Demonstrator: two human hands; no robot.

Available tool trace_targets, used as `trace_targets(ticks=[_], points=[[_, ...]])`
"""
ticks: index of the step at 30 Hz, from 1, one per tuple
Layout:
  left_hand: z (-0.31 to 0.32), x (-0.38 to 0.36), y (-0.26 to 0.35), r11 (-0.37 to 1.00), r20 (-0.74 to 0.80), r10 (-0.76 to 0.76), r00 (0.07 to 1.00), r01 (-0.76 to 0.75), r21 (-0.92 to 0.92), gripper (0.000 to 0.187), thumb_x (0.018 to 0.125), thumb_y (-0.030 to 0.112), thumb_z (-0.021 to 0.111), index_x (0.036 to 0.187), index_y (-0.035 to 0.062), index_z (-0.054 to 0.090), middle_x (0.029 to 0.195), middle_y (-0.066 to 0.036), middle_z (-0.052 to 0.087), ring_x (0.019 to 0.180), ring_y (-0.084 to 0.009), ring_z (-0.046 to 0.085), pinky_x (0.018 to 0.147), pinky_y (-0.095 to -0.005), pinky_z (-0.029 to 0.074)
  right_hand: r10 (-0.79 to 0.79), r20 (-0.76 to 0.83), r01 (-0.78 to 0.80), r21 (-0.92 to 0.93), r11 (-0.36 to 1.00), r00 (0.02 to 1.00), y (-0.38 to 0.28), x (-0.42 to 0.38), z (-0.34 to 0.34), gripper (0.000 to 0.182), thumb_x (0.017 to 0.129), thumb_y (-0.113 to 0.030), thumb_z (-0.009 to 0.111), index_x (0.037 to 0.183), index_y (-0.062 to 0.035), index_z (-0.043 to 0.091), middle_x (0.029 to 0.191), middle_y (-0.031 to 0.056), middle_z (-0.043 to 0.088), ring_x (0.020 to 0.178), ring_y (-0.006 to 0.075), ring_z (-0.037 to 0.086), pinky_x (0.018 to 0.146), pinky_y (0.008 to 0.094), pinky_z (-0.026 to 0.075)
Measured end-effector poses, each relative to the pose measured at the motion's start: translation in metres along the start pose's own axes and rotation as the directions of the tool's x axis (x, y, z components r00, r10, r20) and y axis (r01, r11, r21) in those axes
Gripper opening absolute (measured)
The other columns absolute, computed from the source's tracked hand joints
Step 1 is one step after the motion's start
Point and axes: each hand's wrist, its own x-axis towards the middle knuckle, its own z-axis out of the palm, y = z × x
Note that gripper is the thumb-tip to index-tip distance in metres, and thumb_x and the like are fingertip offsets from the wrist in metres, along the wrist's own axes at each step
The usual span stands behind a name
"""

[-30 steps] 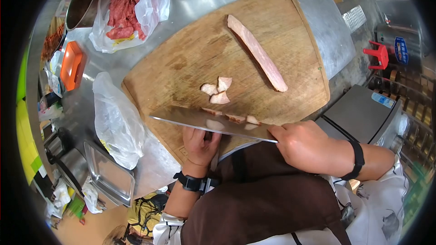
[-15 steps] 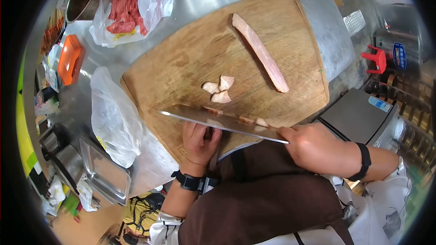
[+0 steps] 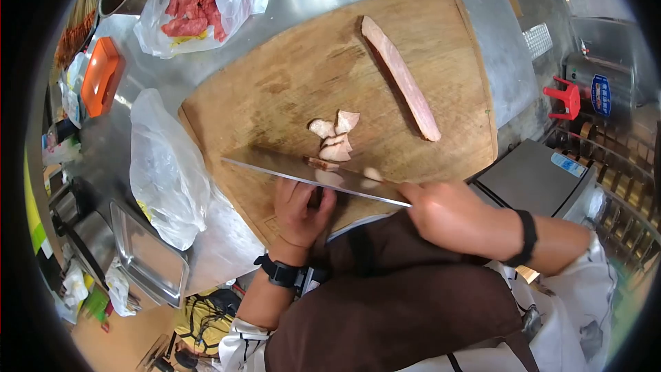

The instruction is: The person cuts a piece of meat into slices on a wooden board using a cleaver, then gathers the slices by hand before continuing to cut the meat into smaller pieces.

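My right hand [image 3: 447, 213] is wrapped round the handle end of a wide-bladed knife [image 3: 286, 176]. The blade lies across the near part of a wooden cutting board [image 3: 289, 89], tip to the left. Behind it, my left hand [image 3: 301, 212] is curled on the meat at the board's near edge; the blade hides the fingertips and most of that meat. A piece of the meat [image 3: 321, 163] shows just beyond the blade. Several cut slices of meat [image 3: 335, 148] lie past it, some overlapping. A long pale strip of meat [image 3: 401, 79] rests farther back on the right.
A plastic bag of red raw meat [image 3: 196, 0] stands at the back left. Left of the board are a crumpled plastic bag [image 3: 169, 172], an orange tray [image 3: 102, 76] and a metal tray [image 3: 148, 255]. A grey-lidded box [image 3: 530, 176] sits right, near a red stool [image 3: 564, 98].
Another slice has joined the small pile beyond the blade. The knife and my right hand have shifted left. My left hand stays in nearly the same spot.
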Motion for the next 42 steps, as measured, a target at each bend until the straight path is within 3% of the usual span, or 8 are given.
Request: trace_targets(ticks=[5, 8, 11, 15, 18, 27, 30, 42], points=[[0.000, 0.003, 0.002, 0.998, -0.011, 0.045, 0.999, -0.045, 0.034, 0.024, 0.068, 0.001, 0.077, 0.088, 0.0051, 0.065, 0.096, -0.012, 0.063, 0.087, -0.0341, 0.059, 0.077, -0.0412, 0.049, -0.119, -0.165, 0.124, 0.022, 0.992, 0.979, -0.013, 0.036, 0.014, 0.025, 0.080, -0.007, 0.060, 0.102, 0.0050, 0.062, 0.070, 0.0215, 0.065, 0.066, 0.0387, 0.066, 0.058, 0.0485, 0.053], [-0.005, 0.006, 0.005, 0.997, 0.025, 0.064, 0.998, -0.065, 0.049, 0.026, 0.071, 0.001, 0.077, 0.095, 0.0031, 0.067, 0.098, -0.013, 0.064, 0.094, -0.0338, 0.060, 0.083, -0.0397, 0.049, -0.068, -0.069, 0.066, -0.025, 0.997, 0.995, -0.002, 0.010, 0.007, 0.026, 0.082, -0.008, 0.059, 0.105, 0.0031, 0.064, 0.074, 0.0216, 0.066, 0.069, 0.0390, 0.066, 0.062, 0.0477, 0.053], [-0.014, 0.011, 0.024, 0.995, -0.042, 0.050, 0.998, -0.046, 0.085, 0.027, 0.070, 0.000, 0.078, 0.093, 0.0037, 0.065, 0.102, -0.012, 0.063, 0.096, -0.0338, 0.060, 0.083, -0.0419, 0.049, 0.010, -0.125, -0.009, 0.008, 1.000, 0.992, 0.020, -0.023, 0.010, 0.011, 0.081, -0.006, 0.057, 0.088, 0.0009, 0.062, 0.075, 0.0190, 0.067, 0.071, 0.0390, 0.067, 0.064, 0.0478, 0.054], [-0.008, 0.006, 0.022, 0.993, -0.004, 0.107, 0.994, -0.107, 0.054, 0.028, 0.071, -0.003, 0.076, 0.096, 0.0028, 0.065, 0.104, -0.013, 0.062, 0.097, -0.0341, 0.060, 0.084, -0.0399, 0.050, -0.007, -0.206, 0.013, 0.029, 1.000, 0.979, 0.019, -0.045, 0.010, 0.012, 0.084, -0.011, 0.060, 0.091, -0.0011, 0.062, 0.073, 0.0180, 0.065, 0.068, 0.0376, 0.065, 0.062, 0.0474, 0.053], [-0.007, -0.001, 0.016, 0.994, 0.023, 0.054, 0.998, -0.056, 0.093, 0.026, 0.072, -0.002, 0.076, 0.095, 0.0029, 0.065, 0.102, -0.013, 0.063, 0.096, -0.0354, 0.060, 0.084, -0.0405, 0.049, -0.021, -0.257, 0.032, 0.038, 0.999, 0.966, 0.006, -0.055, 0.008, 0.012, 0.084, -0.010, 0.060, 0.092, -0.0010, 0.062, 0.073, 0.0169, 0.064, 0.066, 0.0362, 0.065, 0.060, 0.0462, 0.053], [-0.006, -0.014, 0.001, 0.995, 0.105, 0.014, 0.994, -0.024, 0.092, 0.024, 0.074, 0.011, 0.076, 0.097, 0.0073, 0.072, 0.098, -0.014, 0.067, 0.093, -0.0364, 0.062, 0.084, -0.0442, 0.049, -0.017, -0.167, 0.005, -0.072, 0.997, 0.986, -0.006, -0.066, 0.000, 0.022, 0.081, -0.005, 0.056, 0.101, 0.0042, 0.057, 0.072, 0.0137, 0.063, 0.066, 0.0315, 0.066, 0.056, 0.0422, 0.053], [-0.005, -0.014, -0.003, 1.000, 0.129, 0.011, 0.992, -0.011, -0.002, 0.023, 0.074, 0.011, 0.075, 0.097, 0.0080, 0.072, 0.096, -0.012, 0.068, 0.091, -0.0355, 0.063, 0.082, -0.0443, 0.049, -0.047, -0.175, 0.033, -0.082, 0.996, 0.984, -0.009, -0.065, -0.005, 0.024, 0.080, -0.006, 0.056, 0.102, 0.0041, 0.057, 0.073, 0.0130, 0.063, 0.066, 0.0311, 0.066, 0.056, 0.0414, 0.053], [-0.006, -0.017, -0.002, 1.000, 0.109, -0.016, 0.994, 0.013, 0.025, 0.028, 0.070, 0.011, 0.075, 0.097, 0.0084, 0.072, 0.100, -0.013, 0.068, 0.095, -0.0372, 0.063, 0.086, -0.0450, 0.049, -0.032, -0.121, 0.027, -0.040, 0.999, 0.992, -0.005, -0.059, -0.010, 0.020, 0.080, -0.004, 0.056, 0.098, 0.0035, 0.055, 0.074, 0.0147, 0.064, 0.067, 0.0331, 0.066, 0.058, 0.0421, 0.054]])
